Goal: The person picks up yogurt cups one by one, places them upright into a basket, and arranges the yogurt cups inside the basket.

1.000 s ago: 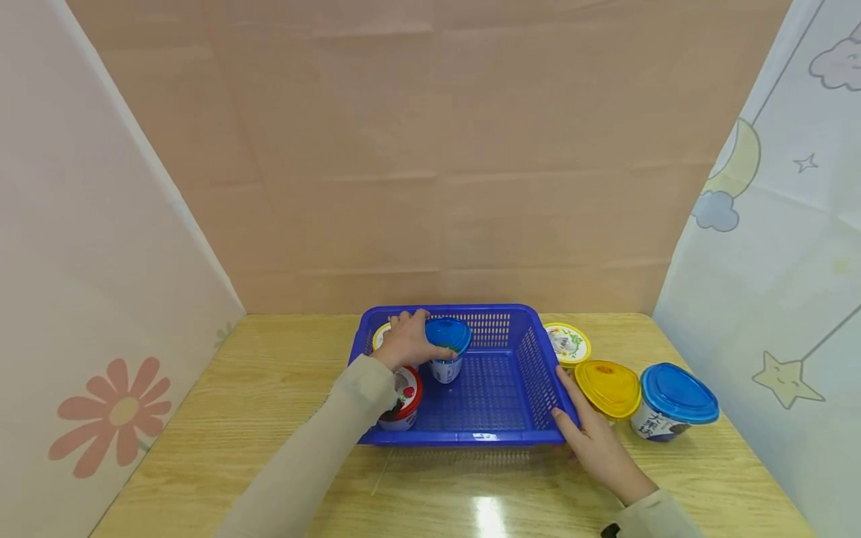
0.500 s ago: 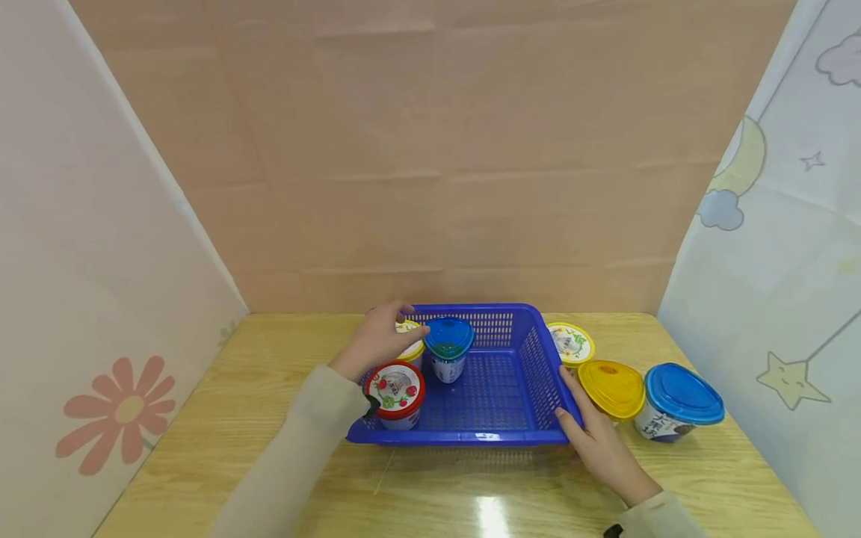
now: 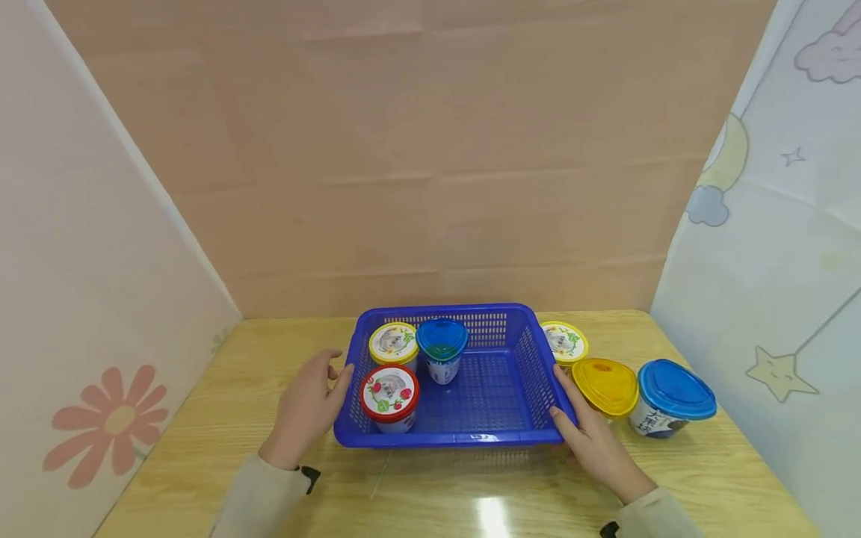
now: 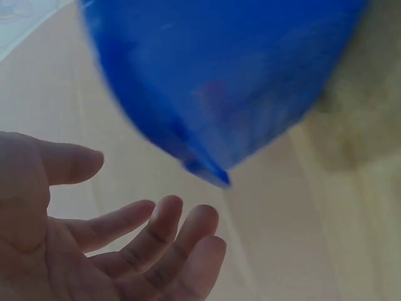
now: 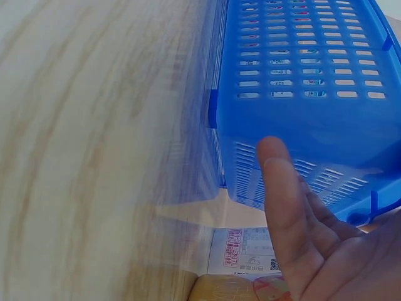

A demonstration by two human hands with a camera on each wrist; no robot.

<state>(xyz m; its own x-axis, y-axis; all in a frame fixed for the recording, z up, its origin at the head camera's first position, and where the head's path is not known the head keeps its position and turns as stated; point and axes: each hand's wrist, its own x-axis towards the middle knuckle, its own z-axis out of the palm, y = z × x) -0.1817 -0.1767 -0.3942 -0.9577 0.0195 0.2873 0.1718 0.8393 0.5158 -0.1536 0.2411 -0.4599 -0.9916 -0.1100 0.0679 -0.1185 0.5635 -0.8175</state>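
Note:
A blue basket [image 3: 484, 437] holds three cups at its left side: a yellow-lidded cup [image 3: 393, 342], a red-lidded cup [image 3: 390, 394] in front of it, and a blue-lidded cup [image 3: 442, 344] to their right. My left hand [image 3: 306, 407] is beside the basket's left rim, empty, its fingers loosely bent; the left wrist view shows a gap between the hand [image 4: 119, 238] and the blue plastic [image 4: 225, 75]. With thumb and index finger over the right rim, my right hand [image 3: 599, 441] grips the basket; the right wrist view shows a digit against the outer wall [image 5: 301, 119].
Outside the basket's right wall stand a cup with a yellow-rimmed white lid [image 3: 565, 342], a yellow-lidded cup [image 3: 607, 386] and a larger blue-lidded cup [image 3: 676, 390]. A pinkish backdrop [image 3: 430, 164] rises behind the wooden table [image 3: 222, 448], with patterned panels at both sides.
My left hand has left the blue-lidded cup in the basket, moving left over the other cups and out past the left rim. The right hand stays at the right rim.

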